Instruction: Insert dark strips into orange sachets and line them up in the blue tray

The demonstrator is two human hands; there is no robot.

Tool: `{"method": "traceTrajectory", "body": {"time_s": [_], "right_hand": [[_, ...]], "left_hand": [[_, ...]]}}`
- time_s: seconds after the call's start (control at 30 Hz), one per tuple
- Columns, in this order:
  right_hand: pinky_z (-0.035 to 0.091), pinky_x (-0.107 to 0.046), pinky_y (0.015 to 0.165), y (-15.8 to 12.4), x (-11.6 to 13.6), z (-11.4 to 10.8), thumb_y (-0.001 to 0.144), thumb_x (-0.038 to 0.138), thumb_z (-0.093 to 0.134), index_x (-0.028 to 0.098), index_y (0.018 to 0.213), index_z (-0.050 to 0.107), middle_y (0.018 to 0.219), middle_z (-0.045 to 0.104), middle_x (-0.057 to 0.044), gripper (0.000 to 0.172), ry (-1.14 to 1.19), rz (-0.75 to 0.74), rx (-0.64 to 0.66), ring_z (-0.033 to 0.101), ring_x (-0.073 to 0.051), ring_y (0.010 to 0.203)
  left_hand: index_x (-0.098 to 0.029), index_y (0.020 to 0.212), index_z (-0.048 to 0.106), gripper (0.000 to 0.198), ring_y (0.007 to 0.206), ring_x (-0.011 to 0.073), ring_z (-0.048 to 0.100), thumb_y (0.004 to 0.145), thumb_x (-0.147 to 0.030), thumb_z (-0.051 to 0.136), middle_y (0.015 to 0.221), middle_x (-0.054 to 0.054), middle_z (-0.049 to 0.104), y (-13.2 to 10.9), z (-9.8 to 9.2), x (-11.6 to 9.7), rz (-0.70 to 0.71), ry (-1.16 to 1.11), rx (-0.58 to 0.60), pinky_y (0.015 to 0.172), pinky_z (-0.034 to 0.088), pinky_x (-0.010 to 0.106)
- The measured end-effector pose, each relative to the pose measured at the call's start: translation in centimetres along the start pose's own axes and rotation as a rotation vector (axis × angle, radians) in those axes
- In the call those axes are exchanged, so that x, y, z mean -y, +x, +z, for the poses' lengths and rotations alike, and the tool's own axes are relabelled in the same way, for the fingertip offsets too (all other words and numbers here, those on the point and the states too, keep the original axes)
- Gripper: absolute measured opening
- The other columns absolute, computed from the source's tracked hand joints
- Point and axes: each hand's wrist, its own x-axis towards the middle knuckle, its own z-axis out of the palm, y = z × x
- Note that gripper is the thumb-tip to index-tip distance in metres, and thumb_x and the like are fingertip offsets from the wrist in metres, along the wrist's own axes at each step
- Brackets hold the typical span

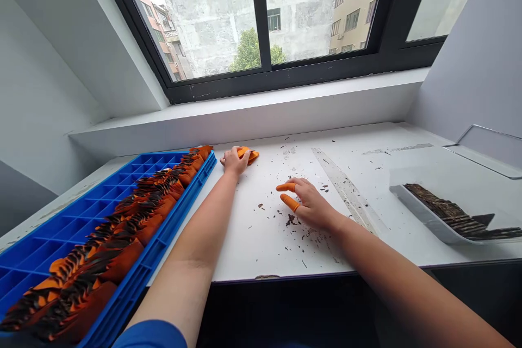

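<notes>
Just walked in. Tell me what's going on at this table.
A person's left hand touches orange pieces beside a blue tray packed along one side with orange-and-dark pieces. The right hand, wearing orange finger covers, is open and empty above a white table littered with dark bits. A clear container of dark strips sits at right.

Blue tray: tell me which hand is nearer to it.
Left. The left hand is just right of the blue tray's far end; the right hand is clearly farther to the right, over the white table.
</notes>
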Motion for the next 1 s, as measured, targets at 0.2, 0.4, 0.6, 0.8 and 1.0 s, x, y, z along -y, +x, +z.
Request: {"method": "traceTrajectory", "body": {"time_s": [0.2,0.4,0.6,0.8,1.0], "right_hand": [[0.048,-0.05,0.098,-0.1,0.3,-0.2,0.097,0.03,0.056,0.027,0.114,0.068,0.111,0.067,-0.006,0.021,0.051,-0.081,-0.091,0.06,-0.026,0.108],[0.05,-0.051,0.096,-0.2,0.2,-0.2,0.098,0.035,0.054,0.03,0.113,0.067,0.111,0.067,-0.007,0.02,0.048,-0.09,-0.169,0.06,-0.028,0.11],[0.052,-0.05,0.09,-0.3,-0.8,0.1,0.095,0.046,0.055,0.031,0.122,0.065,0.114,0.066,-0.01,0.032,0.004,-0.057,-0.138,0.061,-0.03,0.107],[0.051,-0.039,0.065,0.0,-0.8,0.1,0.087,0.056,0.06,0.023,0.146,0.047,0.123,0.062,-0.014,0.068,-0.022,0.123,-0.315,0.06,-0.031,0.098],[0.049,-0.045,0.067,0.4,-1.4,-0.6,0.079,0.052,0.064,0.019,0.148,0.046,0.127,0.062,-0.016,0.078,-0.133,0.19,-0.484,0.06,-0.035,0.102]], "left_hand": [[-0.029,0.107,0.069,0.026,0.134,0.0314,0.047,0.092,-0.048,0.062,0.133,0.006,0.066,-0.3,0.2,0.2,0.12,0.038,0.019,0.114,0.024,0.048],[-0.03,0.093,0.081,0.018,0.131,0.0307,0.051,0.09,-0.045,0.07,0.137,0.006,0.064,-0.4,-0.3,0.5,0.195,-0.013,-0.009,0.112,0.034,0.05],[-0.031,0.093,0.083,0.018,0.135,0.0267,0.048,0.093,-0.041,0.069,0.139,0.006,0.062,-0.9,-0.7,0.1,0.262,-0.058,-0.194,0.113,0.038,0.047],[-0.026,0.091,0.082,0.012,0.103,0.021,0.061,0.091,-0.033,0.073,0.105,0.006,0.07,-1.9,0.5,-1.7,0.483,-0.167,-0.107,0.096,0.049,0.037],[-0.022,0.087,0.08,0.018,0.092,0.0169,0.062,0.089,-0.039,0.074,0.097,0.004,0.069,-5.4,-0.9,-6.1,0.538,-0.392,0.124,0.082,0.048,0.03]]}}
